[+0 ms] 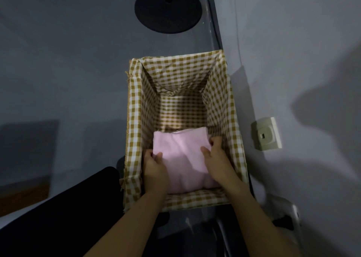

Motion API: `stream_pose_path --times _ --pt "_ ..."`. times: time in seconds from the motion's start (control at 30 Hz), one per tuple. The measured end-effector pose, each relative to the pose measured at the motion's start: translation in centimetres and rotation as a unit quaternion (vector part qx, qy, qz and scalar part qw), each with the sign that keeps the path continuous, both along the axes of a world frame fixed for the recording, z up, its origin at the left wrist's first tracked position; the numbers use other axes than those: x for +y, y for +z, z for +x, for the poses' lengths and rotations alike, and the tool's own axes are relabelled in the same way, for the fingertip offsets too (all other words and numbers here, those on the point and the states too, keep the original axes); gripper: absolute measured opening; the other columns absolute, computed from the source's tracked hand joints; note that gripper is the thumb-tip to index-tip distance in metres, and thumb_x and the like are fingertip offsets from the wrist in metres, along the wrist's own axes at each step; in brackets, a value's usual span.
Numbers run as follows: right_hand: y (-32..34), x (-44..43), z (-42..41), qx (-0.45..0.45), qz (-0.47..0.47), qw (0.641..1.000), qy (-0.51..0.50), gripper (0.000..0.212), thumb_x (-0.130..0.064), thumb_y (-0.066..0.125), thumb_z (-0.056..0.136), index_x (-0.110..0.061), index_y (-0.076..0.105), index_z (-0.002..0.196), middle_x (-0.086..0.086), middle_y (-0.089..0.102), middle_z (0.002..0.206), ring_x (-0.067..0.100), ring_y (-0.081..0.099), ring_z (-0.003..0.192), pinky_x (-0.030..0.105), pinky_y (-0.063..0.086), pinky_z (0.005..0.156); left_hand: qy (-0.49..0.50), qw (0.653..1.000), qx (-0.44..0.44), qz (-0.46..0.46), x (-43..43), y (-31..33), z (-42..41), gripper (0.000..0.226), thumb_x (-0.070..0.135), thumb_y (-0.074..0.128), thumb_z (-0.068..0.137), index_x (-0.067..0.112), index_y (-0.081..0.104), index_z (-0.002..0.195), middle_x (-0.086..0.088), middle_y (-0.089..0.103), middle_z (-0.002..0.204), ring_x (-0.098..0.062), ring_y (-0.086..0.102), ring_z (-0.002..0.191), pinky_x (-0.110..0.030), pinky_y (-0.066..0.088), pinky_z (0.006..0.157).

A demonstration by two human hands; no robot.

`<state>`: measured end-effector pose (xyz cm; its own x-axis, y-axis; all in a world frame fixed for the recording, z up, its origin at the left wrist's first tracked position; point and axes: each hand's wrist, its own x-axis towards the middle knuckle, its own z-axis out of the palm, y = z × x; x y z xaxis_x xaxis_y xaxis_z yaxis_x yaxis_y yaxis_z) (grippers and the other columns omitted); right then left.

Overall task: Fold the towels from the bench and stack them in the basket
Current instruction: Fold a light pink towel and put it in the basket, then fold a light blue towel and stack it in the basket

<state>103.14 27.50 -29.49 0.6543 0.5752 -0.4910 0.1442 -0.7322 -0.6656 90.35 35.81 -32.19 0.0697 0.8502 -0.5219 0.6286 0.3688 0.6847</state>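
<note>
A folded pink towel (pixel 182 157) lies in the near half of a basket (pixel 134 104) lined with tan-and-white checked cloth. My left hand (pixel 155 169) grips the towel's left edge, thumb on top and fingers under it. My right hand (pixel 215 155) grips the right edge the same way, close to the basket's right wall. Both forearms reach down over the basket's near rim. The far half of the basket floor is bare lining. The bench is out of view.
The basket stands on a grey floor beside a wall on the right with a cream socket (pixel 266 133). A round black stand base (pixel 168 8) sits beyond the basket. A dark leg (pixel 58 217) is at lower left.
</note>
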Motion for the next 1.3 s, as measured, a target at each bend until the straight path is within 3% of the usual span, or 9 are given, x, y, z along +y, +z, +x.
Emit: stream_pose_path --times 0.1,0.3,0.4,0.53,0.63,0.77,0.97,1.1,1.3 --pt "-0.4 -0.2 0.0 -0.011 -0.031 0.999 0.031 0.032 -0.014 0.044 0.099 -0.008 0.034 0.129 0.009 0.050 0.134 0.022 0.051 0.117 0.022 0.034 0.089 0.001 1.000 0.004 0.003 -0.1 -0.2 -0.1 0.021 0.014 0.043 0.099 0.006 0.050 0.117 -0.012 0.056 0.119 -0.028 0.051 0.111 -0.040 0.038 0.101" --pt "-1.6 -1.0 0.3 -0.103 -0.194 0.965 0.147 0.032 -0.010 0.042 0.098 -0.006 0.043 0.130 0.014 0.047 0.133 0.026 0.053 0.114 0.029 0.040 0.094 0.002 1.000 0.008 0.015 -0.4 -0.1 0.1 0.012 0.006 0.042 0.097 0.007 0.051 0.105 -0.009 0.056 0.103 -0.018 0.048 0.093 -0.028 0.036 0.084" --pt "-1.0 -0.8 0.2 -0.139 -0.212 0.947 0.195 0.026 -0.011 0.037 0.100 -0.006 0.051 0.121 0.013 0.059 0.119 0.025 0.058 0.104 0.030 0.045 0.088 -0.021 0.999 0.029 0.002 -0.3 0.6 0.1 0.009 0.011 0.042 0.098 0.012 0.051 0.096 -0.007 0.055 0.095 -0.022 0.052 0.090 -0.028 0.038 0.080" --pt "2.3 0.9 0.3 -0.194 -0.141 0.945 0.221 0.023 -0.015 0.038 0.099 -0.008 0.055 0.113 0.009 0.062 0.110 0.023 0.059 0.092 0.030 0.045 0.077 -0.189 0.980 0.055 -0.005 0.0 3.4 0.1 0.018 0.019 0.039 0.100 0.008 0.054 0.101 -0.010 0.062 0.094 -0.024 0.058 0.086 -0.028 0.043 0.073" --pt "6.0 3.3 -0.1 -0.227 -0.068 0.946 0.222 0.018 -0.019 0.040 0.099 -0.010 0.055 0.103 0.007 0.061 0.103 0.017 0.051 0.079 0.029 0.041 0.067 -0.309 0.947 0.049 0.077 1.3 7.3 -0.4 0.022 0.025 0.039 0.100 0.010 0.055 0.101 -0.004 0.064 0.091 -0.019 0.057 0.079 -0.031 0.044 0.068" --pt "12.6 6.8 -2.7 -0.287 0.036 0.927 0.237 0.021 -0.022 0.041 0.099 -0.008 0.055 0.105 0.009 0.059 0.107 0.025 0.055 0.094 0.037 0.042 0.080 -0.371 0.896 0.080 0.230 4.0 14.5 -3.3 0.022 0.029 0.043 0.099 0.010 0.053 0.099 -0.009 0.062 0.093 -0.030 0.058 0.083 -0.039 0.045 0.065" --pt "20.4 9.9 -11.8 -0.355 0.164 0.874 0.288 0.025 -0.028 0.042 0.092 -0.009 0.058 0.090 0.011 0.060 0.089 0.032 0.060 0.085 0.039 0.042 0.073 -0.341 0.866 0.148 0.334 7.3 23.8 -12.9 0.021 0.031 0.042 0.097 0.015 0.054 0.103 -0.008 0.063 0.107 -0.031 0.058 0.101 -0.037 0.045 0.077" --pt "23.8 11.6 -19.2 -0.327 0.146 0.856 0.373 0.023 -0.028 0.040 0.099 -0.012 0.054 0.109 0.008 0.057 0.113 0.027 0.054 0.108 0.036 0.038 0.086 -0.291 0.868 0.186 0.358 7.5 27.4 -21.6 0.020 0.031 0.044 0.096 0.015 0.054 0.103 -0.009 0.064 0.104 -0.033 0.060 0.097 -0.038 0.047 0.075" --pt "26.1 13.9 -32.4 -0.309 0.223 0.787 0.485 0.023 -0.029 0.042 0.099 -0.012 0.054 0.109 0.006 0.056 0.113 0.025 0.051 0.109 0.034 0.037 0.084 -0.165 0.884 0.254 0.357 5.6 30.8 -36.1 0.019 0.032 0.043 0.097 0.018 0.054 0.103 -0.004 0.063 0.105 -0.029 0.061 0.096 -0.039 0.049 0.076"
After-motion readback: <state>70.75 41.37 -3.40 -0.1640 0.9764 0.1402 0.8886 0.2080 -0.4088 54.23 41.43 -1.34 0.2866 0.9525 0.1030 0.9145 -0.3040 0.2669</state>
